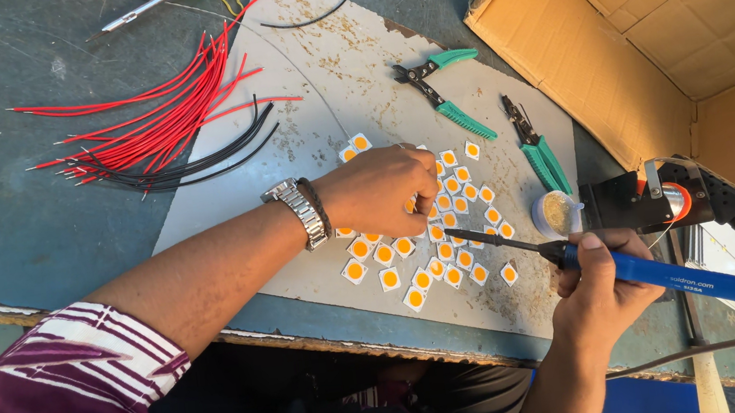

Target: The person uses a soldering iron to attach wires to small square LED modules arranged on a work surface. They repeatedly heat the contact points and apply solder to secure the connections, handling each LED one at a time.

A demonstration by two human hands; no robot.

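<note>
My left hand (pixel 381 189), with a metal watch on its wrist, rests over a cluster of several small white square chips with orange centres (pixel 445 253) on a grey board (pixel 318 84); its fingertips pinch at one chip. My right hand (pixel 599 287) grips a blue-handled soldering iron (pixel 656 272). The iron's dark tip points left and reaches in among the chips, just below the fingertips of my left hand.
Red wires (pixel 149 116) and black wires (pixel 199 160) lie at the left. Two green-handled pliers (pixel 457 106), (pixel 539 147) lie on the board. A small round tin (pixel 557 212) and a black stand (pixel 676 197) sit right. An open cardboard box (pixel 640 32) stands behind.
</note>
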